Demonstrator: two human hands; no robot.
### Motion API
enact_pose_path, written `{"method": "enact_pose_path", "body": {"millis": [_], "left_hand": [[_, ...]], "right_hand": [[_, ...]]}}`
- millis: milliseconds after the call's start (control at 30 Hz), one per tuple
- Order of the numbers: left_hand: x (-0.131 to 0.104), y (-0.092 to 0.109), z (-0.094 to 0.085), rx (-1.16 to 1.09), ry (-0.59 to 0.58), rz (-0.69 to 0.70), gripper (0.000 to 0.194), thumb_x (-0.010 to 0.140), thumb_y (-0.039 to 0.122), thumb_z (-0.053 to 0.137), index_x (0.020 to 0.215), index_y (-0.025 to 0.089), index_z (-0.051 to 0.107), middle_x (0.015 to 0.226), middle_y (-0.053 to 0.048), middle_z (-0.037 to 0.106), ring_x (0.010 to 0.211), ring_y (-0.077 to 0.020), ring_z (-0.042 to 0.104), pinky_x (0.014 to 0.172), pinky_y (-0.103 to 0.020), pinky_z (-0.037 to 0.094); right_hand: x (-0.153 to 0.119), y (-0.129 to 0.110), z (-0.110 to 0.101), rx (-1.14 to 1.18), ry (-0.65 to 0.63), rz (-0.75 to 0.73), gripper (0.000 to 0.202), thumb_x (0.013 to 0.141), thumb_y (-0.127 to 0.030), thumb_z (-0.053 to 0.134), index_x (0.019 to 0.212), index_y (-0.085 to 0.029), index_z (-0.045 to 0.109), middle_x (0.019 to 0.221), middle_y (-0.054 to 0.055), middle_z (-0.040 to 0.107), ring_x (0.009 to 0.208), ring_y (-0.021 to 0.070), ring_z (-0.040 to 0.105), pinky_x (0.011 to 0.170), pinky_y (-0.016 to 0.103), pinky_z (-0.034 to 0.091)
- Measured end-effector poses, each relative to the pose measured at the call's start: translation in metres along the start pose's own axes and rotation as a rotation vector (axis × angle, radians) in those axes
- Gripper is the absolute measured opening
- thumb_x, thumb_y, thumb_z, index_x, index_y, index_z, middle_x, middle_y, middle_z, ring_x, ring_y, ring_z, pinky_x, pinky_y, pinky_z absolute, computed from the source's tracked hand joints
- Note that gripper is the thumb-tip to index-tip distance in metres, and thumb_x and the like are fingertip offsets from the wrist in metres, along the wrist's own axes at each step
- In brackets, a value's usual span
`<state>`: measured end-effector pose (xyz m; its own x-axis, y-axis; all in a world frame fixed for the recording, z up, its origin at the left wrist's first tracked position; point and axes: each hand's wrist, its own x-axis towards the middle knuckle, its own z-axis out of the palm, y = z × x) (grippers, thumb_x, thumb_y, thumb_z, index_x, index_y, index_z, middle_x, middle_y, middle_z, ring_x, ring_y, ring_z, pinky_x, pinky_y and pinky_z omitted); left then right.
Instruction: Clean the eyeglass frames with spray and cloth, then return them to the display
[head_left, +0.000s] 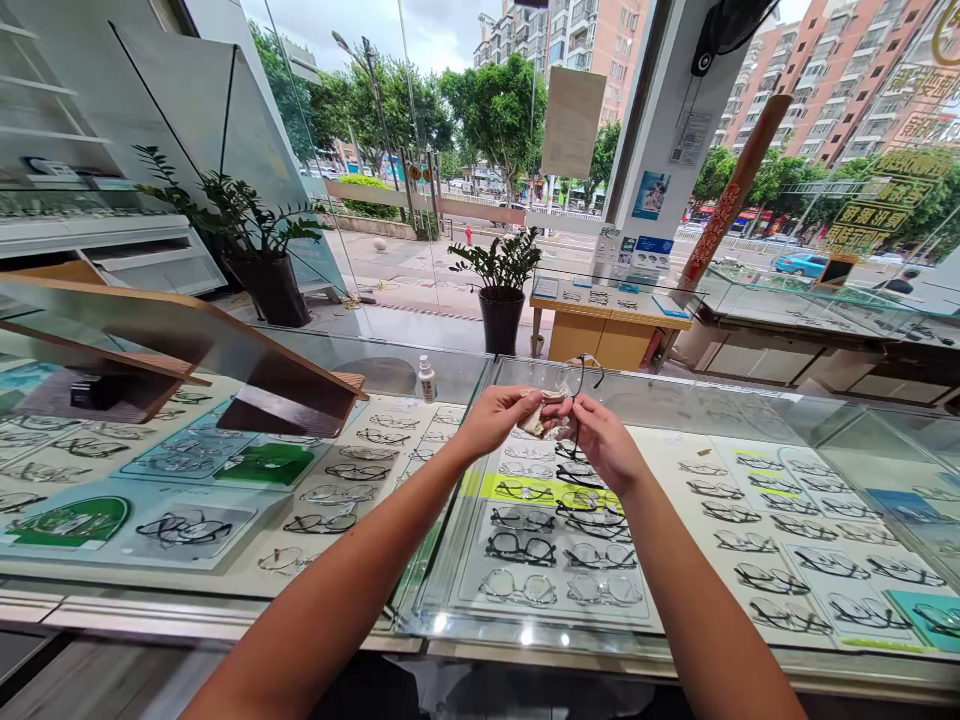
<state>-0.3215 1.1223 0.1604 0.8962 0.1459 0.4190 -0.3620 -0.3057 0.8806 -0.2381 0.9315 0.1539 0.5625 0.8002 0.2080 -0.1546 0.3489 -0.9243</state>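
Observation:
Above the glass display case point(555, 630), my left hand point(495, 418) pinches a small beige cloth point(534, 420) between thumb and fingers. Close beside it, my right hand point(609, 440) grips a pair of eyeglasses point(581, 372) with dark, thin temples. Part of the frame rises above my right fingers, and one temple hangs below them. The cloth is up against the glasses, but my fingers partly hide where they meet. Beneath my hands, rows of eyeglass frames point(520, 547) lie inside the case under the glass.
A small white bottle point(427, 380) stands on the glass to the left of my hands. Further left, wooden-edged panels point(247, 350) rise over the counter. Beyond the counter are a potted plant point(501, 315), a wooden table point(600, 330) with eyeglasses on it, and large windows.

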Motion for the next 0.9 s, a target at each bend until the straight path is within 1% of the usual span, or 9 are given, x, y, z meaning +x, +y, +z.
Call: {"method": "enact_pose_path", "body": {"millis": [67,167,267,367,467,567,700,800,900], "left_hand": [[0.001,0.0,-0.002,-0.037,0.005,-0.01,0.055,0.089,0.066,0.07,0.091,0.013,0.082,0.072,-0.003,0.066,0.065,-0.0135,0.052,0.062,-0.025,0.04],[0.005,-0.005,-0.005,-0.148,0.114,-0.074,0.054,0.084,0.066,0.076,0.091,0.014,0.081,0.075,-0.004,0.07,0.067,-0.0143,0.057,0.061,-0.026,0.046],[0.01,-0.013,-0.009,-0.366,0.263,-0.304,0.046,0.084,0.06,0.08,0.095,0.015,0.078,0.081,-0.006,0.073,0.068,-0.0156,0.064,0.061,-0.026,0.054],[0.014,-0.018,-0.015,-0.632,0.371,-0.564,0.029,0.092,0.043,0.078,0.101,0.015,0.074,0.089,-0.008,0.076,0.073,-0.017,0.071,0.065,-0.028,0.061],[0.017,-0.016,-0.02,-0.883,0.427,-0.675,0.018,0.097,0.03,0.068,0.103,0.013,0.071,0.09,-0.012,0.077,0.078,-0.0186,0.074,0.07,-0.029,0.064],[0.017,-0.012,-0.022,-1.004,0.41,-0.67,0.013,0.095,0.016,0.063,0.104,0.01,0.07,0.093,-0.015,0.077,0.084,-0.021,0.076,0.078,-0.032,0.067],[0.014,-0.012,-0.018,-0.98,0.386,-0.594,0.018,0.084,-0.002,0.067,0.093,0.014,0.066,0.084,-0.008,0.075,0.078,-0.0162,0.074,0.087,-0.033,0.066],[0.011,-0.015,-0.015,-0.95,0.264,-0.516,0.019,0.083,0.004,0.076,0.096,0.016,0.067,0.089,-0.006,0.075,0.08,-0.016,0.073,0.086,-0.034,0.065],[0.009,-0.015,-0.013,-0.909,0.137,-0.449,0.026,0.082,0.013,0.083,0.103,0.017,0.068,0.09,-0.004,0.074,0.077,-0.015,0.072,0.077,-0.03,0.063]], "right_hand": [[0.0,0.0,-0.001,-0.02,0.015,-0.018,0.027,0.095,-0.05,0.073,0.09,-0.024,0.069,0.113,0.006,0.076,0.1,0.0218,0.067,0.083,0.033,0.048],[0.0,-0.003,-0.003,-0.059,0.066,-0.049,0.027,0.094,-0.05,0.073,0.087,-0.024,0.068,0.127,0.006,0.072,0.103,0.0216,0.065,0.083,0.034,0.047],[-0.001,-0.006,-0.007,-0.08,0.111,-0.049,0.027,0.094,-0.049,0.073,0.087,-0.024,0.067,0.133,0.006,0.068,0.103,0.0213,0.064,0.081,0.033,0.046],[-0.002,-0.007,-0.008,-0.086,0.1,-0.038,0.027,0.094,-0.05,0.073,0.087,-0.024,0.068,0.128,0.006,0.069,0.103,0.0216,0.065,0.082,0.033,0.045],[-0.002,-0.006,-0.006,-0.099,0.081,-0.036,0.027,0.094,-0.05,0.073,0.087,-0.024,0.069,0.125,0.006,0.069,0.103,0.0214,0.065,0.082,0.033,0.045],[-0.002,-0.005,-0.005,-0.107,0.067,-0.035,0.027,0.094,-0.05,0.072,0.087,-0.024,0.069,0.124,0.006,0.069,0.103,0.021,0.065,0.083,0.032,0.045],[-0.003,-0.004,-0.005,-0.107,0.062,-0.023,0.027,0.094,-0.05,0.073,0.087,-0.024,0.069,0.124,0.006,0.069,0.104,0.0209,0.065,0.084,0.032,0.045],[-0.003,-0.004,-0.004,-0.107,0.055,-0.009,0.027,0.093,-0.05,0.073,0.087,-0.024,0.07,0.125,0.006,0.069,0.104,0.0214,0.064,0.087,0.034,0.047],[-0.003,-0.004,-0.002,-0.101,0.047,-0.006,0.027,0.093,-0.05,0.073,0.088,-0.024,0.07,0.125,0.006,0.069,0.103,0.0213,0.064,0.089,0.035,0.048]]}}
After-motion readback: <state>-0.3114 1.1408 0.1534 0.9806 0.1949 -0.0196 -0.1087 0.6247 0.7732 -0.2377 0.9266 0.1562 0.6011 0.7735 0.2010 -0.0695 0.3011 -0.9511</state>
